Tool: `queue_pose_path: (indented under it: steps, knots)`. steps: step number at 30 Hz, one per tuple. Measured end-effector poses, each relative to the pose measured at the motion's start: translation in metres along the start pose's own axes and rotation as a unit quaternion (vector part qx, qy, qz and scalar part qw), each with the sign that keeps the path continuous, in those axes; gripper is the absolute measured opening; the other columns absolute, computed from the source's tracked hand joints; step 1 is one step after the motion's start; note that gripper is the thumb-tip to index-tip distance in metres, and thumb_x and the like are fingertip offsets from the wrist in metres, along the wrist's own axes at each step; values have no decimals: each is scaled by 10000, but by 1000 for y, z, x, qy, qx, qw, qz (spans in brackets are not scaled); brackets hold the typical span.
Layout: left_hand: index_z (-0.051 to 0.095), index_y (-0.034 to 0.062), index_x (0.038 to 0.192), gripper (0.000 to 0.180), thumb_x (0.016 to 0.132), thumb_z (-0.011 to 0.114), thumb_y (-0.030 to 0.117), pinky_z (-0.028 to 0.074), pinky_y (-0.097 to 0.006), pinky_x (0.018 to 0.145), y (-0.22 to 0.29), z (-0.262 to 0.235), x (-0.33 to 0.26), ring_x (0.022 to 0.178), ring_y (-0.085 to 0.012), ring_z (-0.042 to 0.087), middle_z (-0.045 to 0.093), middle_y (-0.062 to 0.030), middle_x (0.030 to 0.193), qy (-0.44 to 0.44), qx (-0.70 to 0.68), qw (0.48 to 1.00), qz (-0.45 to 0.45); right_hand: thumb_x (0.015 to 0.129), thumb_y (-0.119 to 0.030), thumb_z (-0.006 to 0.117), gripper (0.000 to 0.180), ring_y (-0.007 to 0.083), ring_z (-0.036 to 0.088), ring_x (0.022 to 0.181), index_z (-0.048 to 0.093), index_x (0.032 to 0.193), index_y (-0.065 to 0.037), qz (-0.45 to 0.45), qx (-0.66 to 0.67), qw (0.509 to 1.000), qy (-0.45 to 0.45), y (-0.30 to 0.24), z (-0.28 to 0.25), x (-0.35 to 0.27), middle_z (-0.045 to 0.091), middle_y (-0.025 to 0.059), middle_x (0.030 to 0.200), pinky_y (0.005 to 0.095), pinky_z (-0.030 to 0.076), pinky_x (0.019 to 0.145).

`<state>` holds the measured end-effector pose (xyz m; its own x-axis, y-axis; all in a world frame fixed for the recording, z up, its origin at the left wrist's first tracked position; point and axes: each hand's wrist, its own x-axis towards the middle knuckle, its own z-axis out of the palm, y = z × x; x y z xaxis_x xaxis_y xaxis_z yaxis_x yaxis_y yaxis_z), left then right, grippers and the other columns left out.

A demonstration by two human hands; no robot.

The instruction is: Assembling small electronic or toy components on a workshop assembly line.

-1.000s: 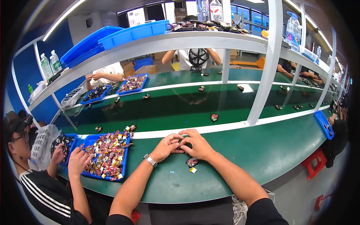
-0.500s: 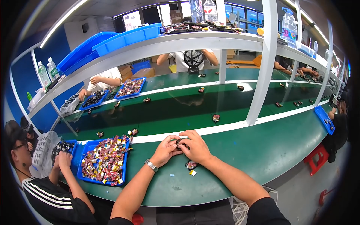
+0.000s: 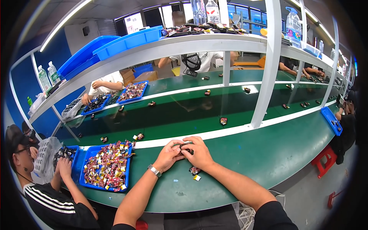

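Both my hands meet above the green table (image 3: 230, 180), around a small black plastic part (image 3: 186, 149). My left hand (image 3: 167, 156) grips the part from the left, fingers curled. My right hand (image 3: 200, 154) has its fingers and thumb closed on it from the right and partly covers it. Just below my hands lies a small dark red and black assembly (image 3: 194, 170), with a white and yellow piece (image 3: 197, 178) at its lower end. To the left, a blue tray (image 3: 81, 177) is heaped with small red, yellow and white pieces (image 3: 107, 165).
Beyond a white rail (image 3: 214, 134), a dark green belt (image 3: 172, 122) carries scattered small assemblies. A white post (image 3: 264, 76) rises ahead, right of my hands. At left, a co-worker's hands (image 3: 63, 166) work at another blue tray. A narrow blue tray (image 3: 332, 122) sits far right.
The assemblies on the belt have shifted slightly to the right. My hands stay around the black part with small finger movements. The person across the belt has moved their arms.
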<state>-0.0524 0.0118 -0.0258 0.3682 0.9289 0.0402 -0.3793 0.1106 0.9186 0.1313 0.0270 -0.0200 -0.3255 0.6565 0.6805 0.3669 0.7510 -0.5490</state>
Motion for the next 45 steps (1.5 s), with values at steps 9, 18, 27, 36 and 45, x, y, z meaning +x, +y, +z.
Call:
queue_pose_path:
  steps: [9,18,27,36,45]
  knots:
    - [466,93,1214,275,967,579,137,492,-391,993,-3,1,2,1130,-195,582,589,-108,1220,-3,-2,1000,26,745,-44,727,134,277,553,1107,723,877,-64,4,38,999,25,-4,3,2,639,64,1141,376,497,910]
    - [466,97,1194,275,959,598,152,498,-385,983,-8,0,4,1133,-196,584,595,-107,1224,-2,-11,999,40,726,-19,721,159,291,540,1142,722,881,-56,-4,29,999,35,-7,0,3,629,80,1159,389,473,958]
    - [466,96,1195,287,947,610,119,492,-393,978,-5,3,4,1160,-210,580,555,-137,1335,-7,-38,996,79,706,-29,730,169,316,520,1168,701,872,-43,-68,-25,997,36,-16,-7,9,589,112,1216,402,466,956]
    - [464,94,1202,279,955,593,108,492,-399,985,-9,0,7,1161,-220,583,554,-143,1336,-8,-37,997,68,712,-34,723,179,293,525,1158,715,889,-61,14,37,998,56,-7,2,3,615,76,1185,391,469,953]
    - [472,94,1186,236,967,552,59,508,-390,969,-7,0,5,1149,-218,590,564,-139,1317,-2,-12,995,100,712,-10,684,179,310,518,1178,720,884,-45,-61,21,996,58,-12,-1,8,618,87,1176,404,453,981]
